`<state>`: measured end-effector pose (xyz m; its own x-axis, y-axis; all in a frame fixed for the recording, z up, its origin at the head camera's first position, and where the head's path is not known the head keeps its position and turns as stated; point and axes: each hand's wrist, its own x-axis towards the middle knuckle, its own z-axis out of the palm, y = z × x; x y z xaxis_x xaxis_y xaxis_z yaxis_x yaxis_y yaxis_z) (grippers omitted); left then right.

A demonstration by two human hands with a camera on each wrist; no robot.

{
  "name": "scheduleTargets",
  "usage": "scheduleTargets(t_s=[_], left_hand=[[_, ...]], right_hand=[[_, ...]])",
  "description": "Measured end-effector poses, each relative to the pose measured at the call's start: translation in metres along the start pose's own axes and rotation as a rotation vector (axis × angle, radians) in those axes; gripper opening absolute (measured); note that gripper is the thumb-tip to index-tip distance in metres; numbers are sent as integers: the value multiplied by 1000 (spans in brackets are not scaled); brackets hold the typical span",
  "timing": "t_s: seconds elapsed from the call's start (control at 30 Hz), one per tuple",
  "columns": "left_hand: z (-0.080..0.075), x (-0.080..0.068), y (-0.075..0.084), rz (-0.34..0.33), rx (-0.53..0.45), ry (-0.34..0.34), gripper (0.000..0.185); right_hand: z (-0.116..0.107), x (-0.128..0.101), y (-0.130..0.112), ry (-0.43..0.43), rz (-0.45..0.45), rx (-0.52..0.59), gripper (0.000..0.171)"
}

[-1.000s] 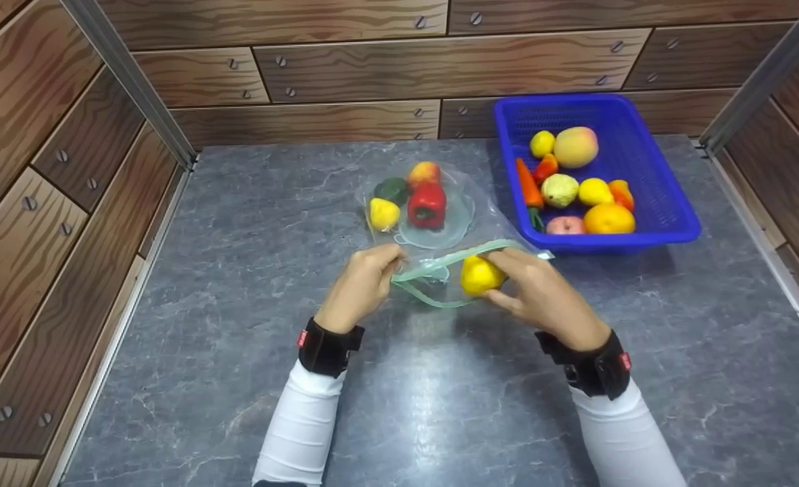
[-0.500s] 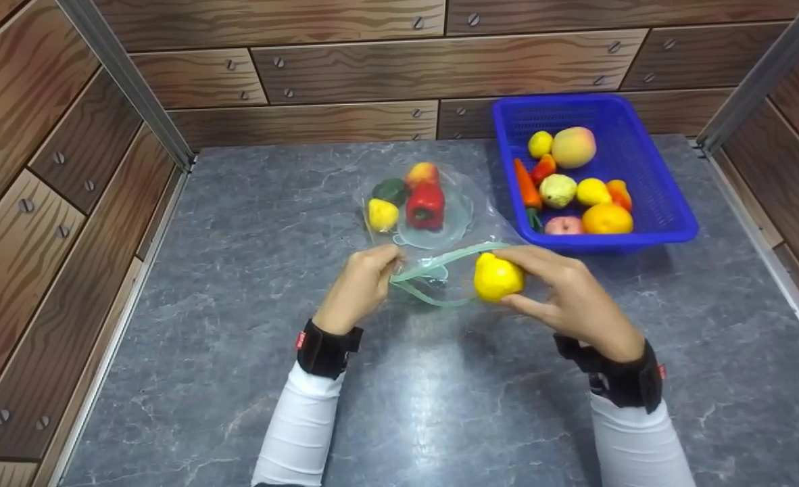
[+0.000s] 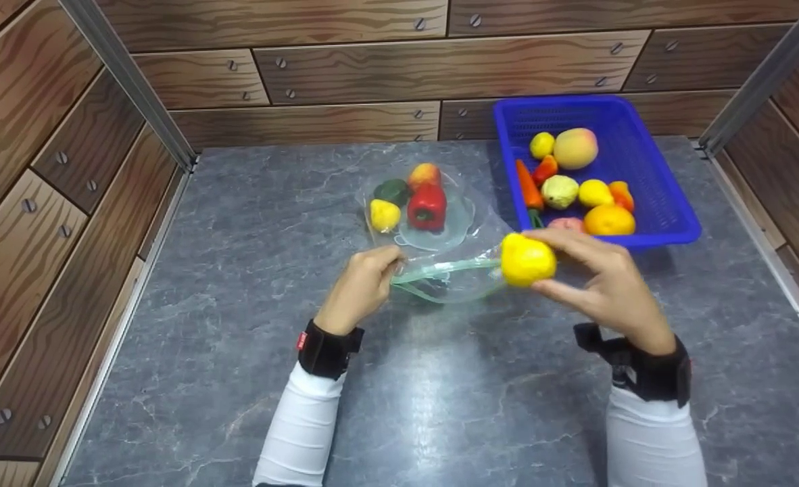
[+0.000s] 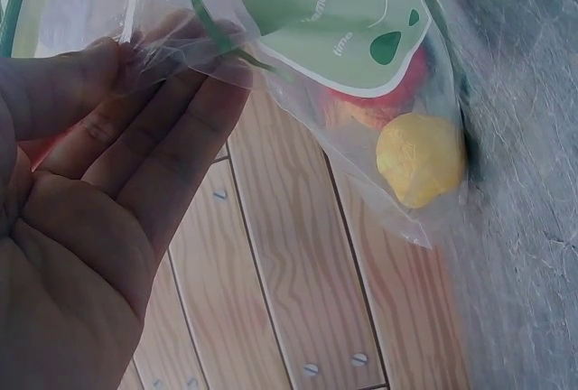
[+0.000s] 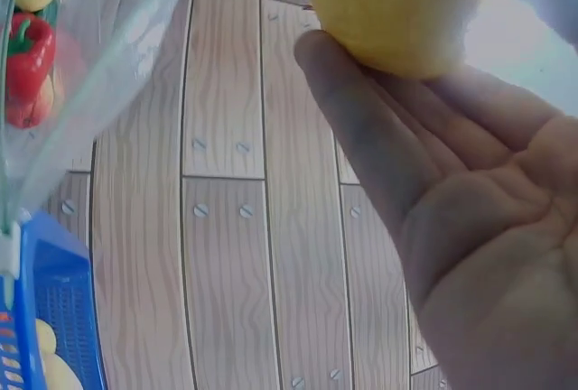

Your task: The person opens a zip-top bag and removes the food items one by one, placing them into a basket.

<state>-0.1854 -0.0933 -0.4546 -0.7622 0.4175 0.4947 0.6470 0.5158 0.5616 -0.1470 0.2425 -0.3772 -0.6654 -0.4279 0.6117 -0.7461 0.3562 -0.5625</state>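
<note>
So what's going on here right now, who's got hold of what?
A person works at a grey counter. The left hand pinches the mouth of a clear zip bag, which already holds a red pepper, a small yellow fruit and a couple of other pieces. The right hand holds a yellow lemon beside the bag's opening, outside the bag. More fruit and vegetables sit in the blue basket.
</note>
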Motion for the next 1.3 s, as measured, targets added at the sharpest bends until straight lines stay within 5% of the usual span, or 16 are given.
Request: scheduleTargets(t_s=[0.23,0.43,0.63,0.9,1.07,1.3], left_hand=[[-1,0,1,2,-7,-4,8],[0,0,1,-2,-13,-11,9],[0,0,0,-4,-19,-12,9],[1,0,1,-6,-17,-7,9],[1,0,1,1,-16,-8,10],[1,0,-1,6,-7,-4,10]], right_hand=[[-17,27,17,204,63,-43,61],[-26,55,51,288,209,-228,50],[-27,78,88,149,396,-331,43],[-23,100,129,-139,679,-424,59],[-19,104,144,-234,746,-421,62],[-17,107,150,-262,779,-454,55]])
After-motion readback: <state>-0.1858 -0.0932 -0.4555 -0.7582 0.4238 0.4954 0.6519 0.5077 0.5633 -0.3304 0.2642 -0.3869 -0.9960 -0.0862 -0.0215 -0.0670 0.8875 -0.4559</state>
